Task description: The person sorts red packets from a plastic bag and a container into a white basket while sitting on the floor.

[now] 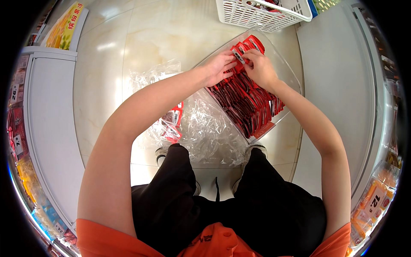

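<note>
A clear plastic bin (295,76) stands tilted on the floor ahead of me, filled with tightly packed rows of small red packets (250,100). Both my hands are over its far part. The fingers of my left hand (219,68) are curled against the left edge of a red packet (238,56) with a pale label. From the other side, my right hand (261,70) pinches that packet between thumb and fingers. More red packets stand just beyond the fingertips. My left fingertips partly overlap the packets, so their exact grip is hard to see.
Crumpled clear plastic wrap (205,128) spreads over the floor by my feet, with several red packets (173,122) in it at left. A white basket (265,17) stands beyond the bin. Light-coloured shelf units (51,98) with packaged goods flank both sides.
</note>
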`<act>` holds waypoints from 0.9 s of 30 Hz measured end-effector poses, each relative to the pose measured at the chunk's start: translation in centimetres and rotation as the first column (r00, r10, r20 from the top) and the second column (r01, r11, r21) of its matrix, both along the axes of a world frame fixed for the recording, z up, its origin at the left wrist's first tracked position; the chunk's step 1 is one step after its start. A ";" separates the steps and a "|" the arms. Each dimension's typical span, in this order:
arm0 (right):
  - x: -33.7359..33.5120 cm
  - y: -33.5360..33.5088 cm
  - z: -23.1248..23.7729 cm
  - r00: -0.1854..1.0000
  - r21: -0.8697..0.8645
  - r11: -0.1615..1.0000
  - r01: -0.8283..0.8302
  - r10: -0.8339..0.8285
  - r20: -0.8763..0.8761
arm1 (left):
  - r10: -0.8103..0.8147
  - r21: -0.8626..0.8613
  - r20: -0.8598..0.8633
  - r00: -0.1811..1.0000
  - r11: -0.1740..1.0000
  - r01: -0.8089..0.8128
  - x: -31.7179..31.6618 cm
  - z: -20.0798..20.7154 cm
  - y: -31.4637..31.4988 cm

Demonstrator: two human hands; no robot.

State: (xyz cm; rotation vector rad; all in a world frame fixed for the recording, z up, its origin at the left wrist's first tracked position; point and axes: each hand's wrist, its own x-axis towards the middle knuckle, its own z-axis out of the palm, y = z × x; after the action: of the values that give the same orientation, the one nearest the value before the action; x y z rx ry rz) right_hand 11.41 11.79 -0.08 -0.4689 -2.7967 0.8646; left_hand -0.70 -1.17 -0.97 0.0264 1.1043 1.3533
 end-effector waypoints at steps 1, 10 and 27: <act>0.1 -0.1 0.1 1.000 0.000 1.000 0.002 -0.002 0.005 | -0.002 -0.018 -0.021 1.000 1.000 0.002 0.0 0.0 -0.1; -0.6 -1.4 0.1 0.999 0.209 0.977 -0.034 0.040 -0.026 | -0.194 -0.051 0.017 0.981 0.979 0.195 -2.4 0.9 0.1; 1.6 -3.3 4.1 0.999 -0.082 0.996 -0.027 0.029 0.023 | -0.862 -0.896 -0.320 -0.393 0.141 0.422 -4.0 0.2 -15.4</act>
State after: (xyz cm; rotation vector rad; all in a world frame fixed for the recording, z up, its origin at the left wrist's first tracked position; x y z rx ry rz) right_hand 12.96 8.49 4.06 -0.4570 -2.8048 0.9893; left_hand -4.73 -16.55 -0.74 1.2681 1.7806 -0.4946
